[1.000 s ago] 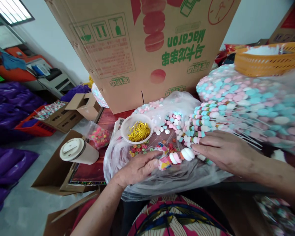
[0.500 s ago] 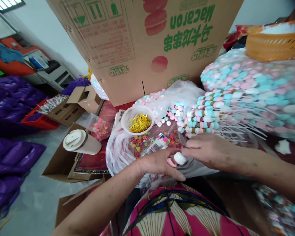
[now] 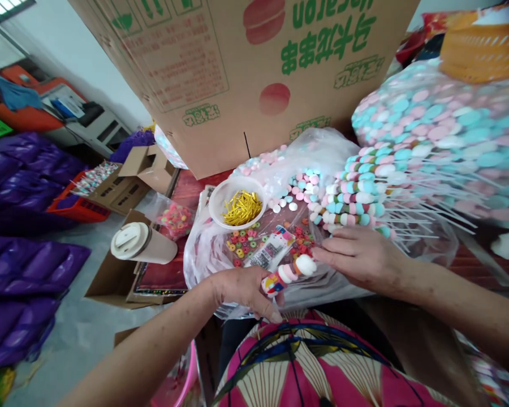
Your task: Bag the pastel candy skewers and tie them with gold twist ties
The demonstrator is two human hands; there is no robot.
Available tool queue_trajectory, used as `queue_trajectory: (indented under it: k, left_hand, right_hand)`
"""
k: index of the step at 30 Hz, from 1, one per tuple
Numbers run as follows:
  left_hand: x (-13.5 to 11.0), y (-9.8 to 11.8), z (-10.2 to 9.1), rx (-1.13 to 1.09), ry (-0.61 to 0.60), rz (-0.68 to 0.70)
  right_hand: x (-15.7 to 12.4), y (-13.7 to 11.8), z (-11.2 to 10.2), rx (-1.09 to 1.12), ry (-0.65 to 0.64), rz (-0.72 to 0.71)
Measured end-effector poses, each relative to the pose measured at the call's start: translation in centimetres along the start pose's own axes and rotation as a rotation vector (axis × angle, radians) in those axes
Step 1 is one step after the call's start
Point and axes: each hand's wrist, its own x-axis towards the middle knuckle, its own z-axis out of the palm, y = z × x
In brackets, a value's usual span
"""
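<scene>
My left hand (image 3: 250, 289) is closed around the lower end of a marshmallow skewer (image 3: 287, 273), where a colourful printed wrapper shows between the fingers. Pink, white and brown pieces stand out above this grip, topped by a puffy white marshmallow. At that white end, the bent fingers of my right hand (image 3: 358, 255) are pressed together; its thumb is hidden. Just behind the skewer lies a flat printed packet (image 3: 272, 249), among small coloured candy rings (image 3: 241, 244). Several finished marshmallow skewers (image 3: 360, 189) with white sticks are stacked beyond my right hand.
A white bowl (image 3: 214, 210) holds gold twist ties. Loose marshmallow discs (image 3: 307, 183) spill from a clear bag. A large carton (image 3: 237, 113) blocks the back. To the left stand a lidded cup (image 3: 159, 247) and a bag of candy rings (image 3: 176, 219); a big marshmallow bag (image 3: 441, 124) fills the right.
My left hand has moved left and lower on the skewer, so more of its pieces and the printed wrapper show. My right hand stays by the white end. The view has shifted slightly.
</scene>
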Motion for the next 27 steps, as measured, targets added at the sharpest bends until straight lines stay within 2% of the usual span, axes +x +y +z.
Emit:
queue_trajectory:
  k: [2, 5, 8, 10, 12, 16, 19, 22, 25, 27]
  left_hand:
    - [0.6, 0.1, 0.2, -0.12, -0.093, 0.032]
    - [0.8, 0.7, 0.4, -0.211, -0.127, 0.089]
    - [0.4, 1.3, 0.1, -0.194, -0.061, 0.108]
    - [0.0, 1.6, -0.2, -0.132, 0.024, 0.097]
    - [-0.3, 2.0, -0.3, 0.023, 0.16, 0.094]
    - [0.2, 3.3, 0.5, 0.526, 0.449, 0.136]
    - [1.9, 4.0, 1.6, 0.721, 0.486, 0.186]
    - [3.3, 3.9, 1.9, 0.655, 0.504, 0.226]
    - [3.6, 3.4, 1.5, 0.481, 0.553, 0.205]
    - [3.8, 3.1, 1.4, 0.436, 0.544, 0.2]
  right_hand:
    - [0.6, 0.4, -1.1, -0.11, 0.038, -0.083]
    - [1.2, 0.5, -2.1, -0.185, 0.049, -0.194]
    - [1.2, 0.0, -2.1, -0.264, 0.034, -0.277]
    - [0.9, -0.3, -1.8, -0.273, -0.008, -0.296]
    - [0.4, -0.7, -1.5, -0.231, -0.061, -0.277]
    - [0.3, -1.7, -0.4, -0.066, -0.123, -0.139]
    - [1.2, -2.3, 0.9, 0.023, -0.169, -0.069]
    - [2.0, -1.8, 1.3, -0.007, -0.154, -0.068]
    - [2.0, -0.4, 0.2, -0.108, -0.102, -0.029]
    - [1.8, 0.1, -0.2, -0.108, -0.119, 0.005]
